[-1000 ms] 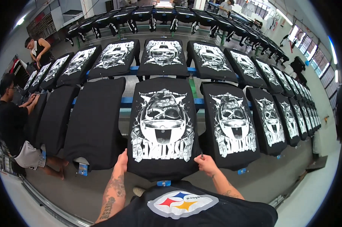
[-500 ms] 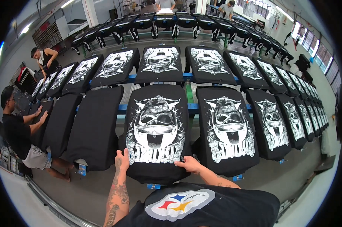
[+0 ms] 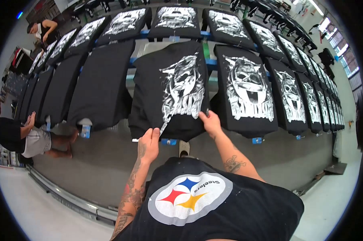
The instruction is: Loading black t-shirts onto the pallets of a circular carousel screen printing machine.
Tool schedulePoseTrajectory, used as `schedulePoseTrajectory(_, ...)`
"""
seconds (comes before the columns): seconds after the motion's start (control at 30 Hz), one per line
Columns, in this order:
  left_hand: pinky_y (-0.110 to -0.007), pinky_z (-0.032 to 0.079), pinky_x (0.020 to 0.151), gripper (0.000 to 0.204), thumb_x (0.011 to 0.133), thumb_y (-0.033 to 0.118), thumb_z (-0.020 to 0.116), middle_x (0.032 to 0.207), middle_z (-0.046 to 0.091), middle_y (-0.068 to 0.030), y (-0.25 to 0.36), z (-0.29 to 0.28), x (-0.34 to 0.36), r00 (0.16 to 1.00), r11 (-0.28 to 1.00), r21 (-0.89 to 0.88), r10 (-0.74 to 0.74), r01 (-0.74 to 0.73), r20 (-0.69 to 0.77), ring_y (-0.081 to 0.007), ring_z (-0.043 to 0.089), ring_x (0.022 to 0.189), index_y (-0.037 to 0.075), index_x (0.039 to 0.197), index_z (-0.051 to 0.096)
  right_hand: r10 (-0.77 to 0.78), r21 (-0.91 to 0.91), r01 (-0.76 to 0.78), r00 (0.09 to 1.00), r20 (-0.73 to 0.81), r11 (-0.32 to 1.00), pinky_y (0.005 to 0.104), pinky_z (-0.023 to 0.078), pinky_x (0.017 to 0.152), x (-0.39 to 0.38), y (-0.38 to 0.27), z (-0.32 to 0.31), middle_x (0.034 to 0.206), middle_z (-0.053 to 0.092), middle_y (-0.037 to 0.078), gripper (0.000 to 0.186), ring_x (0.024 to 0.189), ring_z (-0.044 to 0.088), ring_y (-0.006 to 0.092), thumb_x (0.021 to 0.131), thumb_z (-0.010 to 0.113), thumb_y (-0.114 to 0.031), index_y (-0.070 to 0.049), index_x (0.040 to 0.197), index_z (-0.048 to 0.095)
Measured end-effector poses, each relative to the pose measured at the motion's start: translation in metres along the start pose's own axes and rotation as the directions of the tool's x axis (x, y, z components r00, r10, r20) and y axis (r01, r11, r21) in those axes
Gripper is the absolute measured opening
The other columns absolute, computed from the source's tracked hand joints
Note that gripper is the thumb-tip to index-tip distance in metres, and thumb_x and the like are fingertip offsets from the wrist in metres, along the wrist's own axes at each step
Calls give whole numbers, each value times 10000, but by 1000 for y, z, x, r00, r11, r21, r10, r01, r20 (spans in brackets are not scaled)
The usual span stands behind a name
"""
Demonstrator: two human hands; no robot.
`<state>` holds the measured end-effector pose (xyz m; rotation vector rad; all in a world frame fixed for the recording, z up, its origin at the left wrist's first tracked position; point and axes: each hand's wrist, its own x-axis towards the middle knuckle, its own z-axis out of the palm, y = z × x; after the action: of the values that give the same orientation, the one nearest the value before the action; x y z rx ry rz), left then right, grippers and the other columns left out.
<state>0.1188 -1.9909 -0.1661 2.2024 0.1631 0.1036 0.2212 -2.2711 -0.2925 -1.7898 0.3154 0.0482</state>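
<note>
A black T-shirt with a white skull-and-helmet print lies rumpled on the platen in front of me, the print folded and skewed to the right. My left hand is closed on the shirt's near left corner, beside a narrow white strip of folded print. My right hand grips the lower right edge, its thumb near the print; a small dark piece between those fingers is too small to make out. A blue platen bracket shows under the near hem.
Printed shirts on platens run rightward; plain black ones line the left. A second printed row stands behind a blue rail. A crouching co-worker works at the left, another behind. A metal track edges the floor.
My left hand has moved right and pulled the shirt's left side inward, skewing the print. The co-worker's hands at the left have moved lower. The view has tilted downward.
</note>
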Motion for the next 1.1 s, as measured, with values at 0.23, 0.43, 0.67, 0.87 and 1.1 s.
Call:
schedulePoseTrajectory(0.23,-429,377,550,506,1036,417,452,635,452,-201,-8,-29,-36,995,985,-154,-68,79,71,-335,456,568,-5,757,461,-67,-391,110,990,122,914,363,385,547,-25,-27,-31,603,468,38,387,598,430,125,876,705,-273,8,708,499)
schedulePoseTrajectory(0.43,-325,361,617,468,1051,392,468,709,389,62,-43,-98,-106,884,735,-539,-178,411,432,-85,354,705,26,759,472,111,-459,167,847,519,873,335,410,536,-27,-80,-60,594,539,34,357,585,485,101,854,729,-263,3,698,548)
schedulePoseTrajectory(0.67,-256,387,652,460,1021,454,513,807,499,82,-43,-86,-170,858,538,-697,-458,475,232,-60,415,734,8,1085,607,-242,-356,578,713,658,735,385,456,580,69,-173,36,613,529,148,326,562,524,251,885,681,-281,5,779,564)
schedulePoseTrajectory(0.87,-214,359,642,461,1004,471,543,812,507,77,-16,-86,-194,799,543,-622,-550,564,244,-40,411,743,17,1039,613,-405,-430,831,550,730,352,489,519,869,115,-177,266,1091,597,198,259,1015,628,396,906,596,-277,-51,988,689)
schedulePoseTrajectory(1.1,-251,313,609,471,952,445,633,730,389,62,14,-94,-248,660,608,-592,-733,529,-164,-65,349,719,74,741,432,147,-617,787,611,778,-9,438,520,927,118,-172,353,1310,588,176,421,1121,633,362,895,641,-386,-65,1161,695)
